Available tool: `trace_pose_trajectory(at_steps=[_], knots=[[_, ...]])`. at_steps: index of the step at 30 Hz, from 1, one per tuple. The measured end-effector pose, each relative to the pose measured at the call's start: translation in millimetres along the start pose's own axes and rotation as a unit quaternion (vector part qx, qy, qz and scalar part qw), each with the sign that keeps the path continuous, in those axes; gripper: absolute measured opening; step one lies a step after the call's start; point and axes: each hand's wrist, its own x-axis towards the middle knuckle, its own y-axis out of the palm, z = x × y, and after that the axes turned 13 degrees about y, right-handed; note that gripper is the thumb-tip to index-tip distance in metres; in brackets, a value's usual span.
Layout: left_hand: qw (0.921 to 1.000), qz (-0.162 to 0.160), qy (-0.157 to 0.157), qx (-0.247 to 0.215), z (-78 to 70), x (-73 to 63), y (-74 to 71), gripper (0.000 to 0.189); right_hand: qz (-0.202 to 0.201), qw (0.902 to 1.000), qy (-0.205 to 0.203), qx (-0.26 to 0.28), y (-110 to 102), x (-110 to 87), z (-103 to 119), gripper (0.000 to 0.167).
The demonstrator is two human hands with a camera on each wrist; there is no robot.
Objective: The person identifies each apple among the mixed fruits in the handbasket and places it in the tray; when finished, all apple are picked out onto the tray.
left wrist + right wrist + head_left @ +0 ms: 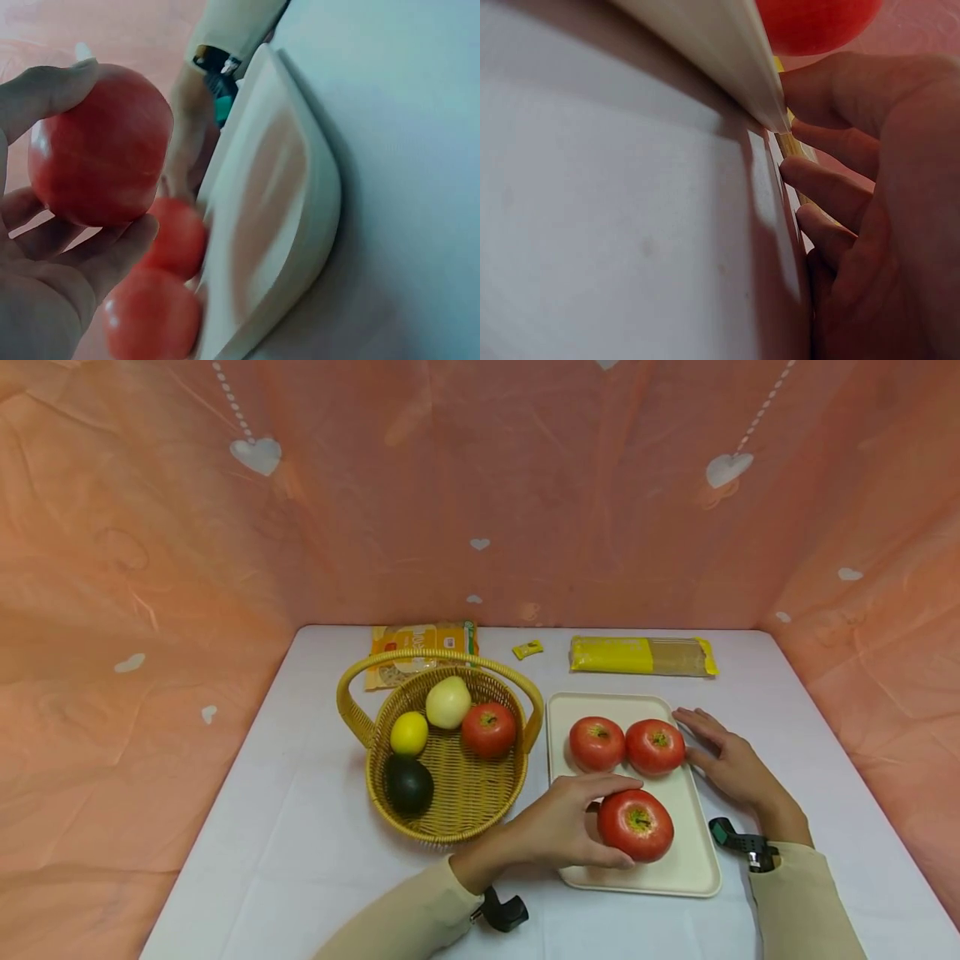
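1. Currently, head view: the left hand (558, 822) grips the held red fruit (636, 825) between thumb and fingers, over the near half of the tray (690, 870), which lies between the basket (457, 781) and the table's right edge. Left red fruit (597, 744) and right red fruit (656, 747) sit side by side on the tray's far half. Right hand (731, 768) is unclenched, grasping no fruit, at the tray's right edge near its far corner. Basket holds a fourth red fruit (489, 730), plus pear (448, 702), lemon (409, 733) and avocado (408, 785). Packets line the far edge of the table (270, 810).
2. Left wrist view: thumb and fingertips wrap the held red fruit, which looks lifted clear of the tray.
3. Right wrist view: fingers loose, tips against or just beside the tray rim; contact hard to tell.
4. Progress, my read: partway. Two fruits rest on the tray, the held one isn't set down yet, four items are in the basket; direction between basket and tray can't be told.
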Motion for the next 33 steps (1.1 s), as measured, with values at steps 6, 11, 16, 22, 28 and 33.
trace_pose_trajectory(at_steps=[6, 11, 16, 22, 28, 33], knots=[[0.9994, 0.014, -0.008, 0.032, 7.2, 16.5, 17.2, 0.082, -0.002, 0.9999, -0.011, -0.002, 0, 1.3, -1, 0.068], [0.9989, 0.007, -0.016, 0.044, 14.6, 27.1, 29.5, 0.084, -0.004, 0.9998, -0.017, -0.002, 0, 1.3, -2, 0.067], [0.9974, 0.013, -0.032, 0.063, 20.1, 36.0, 40.5, 0.083, -0.005, 0.9999, -0.012, -0.002, 0, 1.3, -3, 0.067], [0.9945, 0.012, -0.054, 0.089, 23.6, 42.3, 51.0, 0.081, -0.004, 0.9999, -0.015, -0.001, 0, 0.7, -2, 0.067], [0.9924, 0.007, -0.059, 0.108, 23.9, 47.8, 61.0, 0.082, -0.005, 0.9998, -0.019, 0.000, -1, -1.2, -1, 0.067], [0.9914, 0.005, -0.067, 0.112, 24.0, 49.0, 65.6, 0.085, 0.003, 0.9999, -0.013, 0.005, -1, -0.2, -1, 0.068]])
